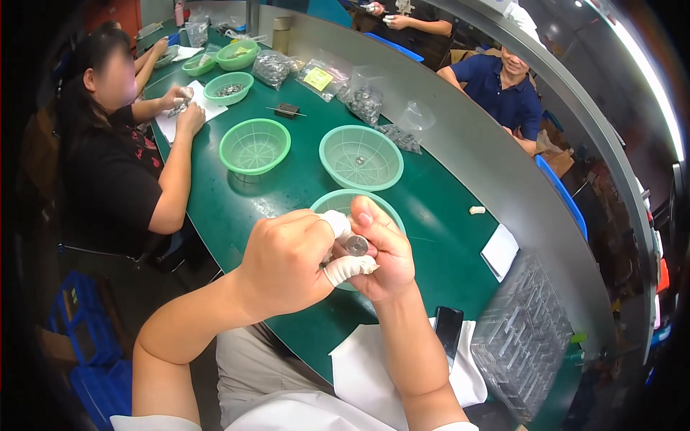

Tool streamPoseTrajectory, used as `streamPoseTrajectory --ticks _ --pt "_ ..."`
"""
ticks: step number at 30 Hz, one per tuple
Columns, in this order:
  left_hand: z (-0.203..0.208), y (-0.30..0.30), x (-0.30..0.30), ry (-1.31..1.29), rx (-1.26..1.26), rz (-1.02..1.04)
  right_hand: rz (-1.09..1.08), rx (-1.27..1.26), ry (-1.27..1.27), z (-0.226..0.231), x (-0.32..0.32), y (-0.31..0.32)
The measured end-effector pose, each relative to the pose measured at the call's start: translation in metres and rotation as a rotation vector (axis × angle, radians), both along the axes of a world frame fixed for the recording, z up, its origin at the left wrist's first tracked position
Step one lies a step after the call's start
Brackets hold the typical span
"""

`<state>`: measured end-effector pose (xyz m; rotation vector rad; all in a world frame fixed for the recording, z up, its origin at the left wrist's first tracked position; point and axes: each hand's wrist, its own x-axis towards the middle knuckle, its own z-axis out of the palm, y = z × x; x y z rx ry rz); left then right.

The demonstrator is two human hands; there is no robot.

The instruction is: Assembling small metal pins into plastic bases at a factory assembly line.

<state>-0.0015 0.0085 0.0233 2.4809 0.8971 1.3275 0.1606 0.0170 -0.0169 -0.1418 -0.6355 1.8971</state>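
Observation:
A small round metal part point(356, 246) with a hole in its face sits between my two hands, in front of my chest. My left hand point(284, 258), with white coverings on its thumb and forefinger, pinches it from the left side. Against its other side rest the curled fingers of my right hand point(392, 262), whose thumb points upward. The fingers hide most of the part. Just behind my hands, partly covered by them, stands a pale green basket point(374, 201). Farther back is another pale green basket point(384, 147) with a small metal piece in it.
A brighter green basket point(255, 147) stands to the left. Bags of metal parts point(365, 104) line the table's far edge. At right are a stack of clear plastic trays point(528, 337), a phone point(448, 330) and a white pad point(499, 251). A co-worker point(108, 165) sits at left.

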Motion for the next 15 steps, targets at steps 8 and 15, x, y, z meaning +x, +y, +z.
streamPoseTrajectory --ticks 8,15 --pt "0.010 0.000 -0.023 0.266 0.191 0.012 -0.249 0.085 -0.541 0.010 -0.013 -0.014" --pt "0.027 -0.015 -0.053 0.440 0.113 -0.046 0.015 0.488 -1.091 0.029 0.002 -0.033"
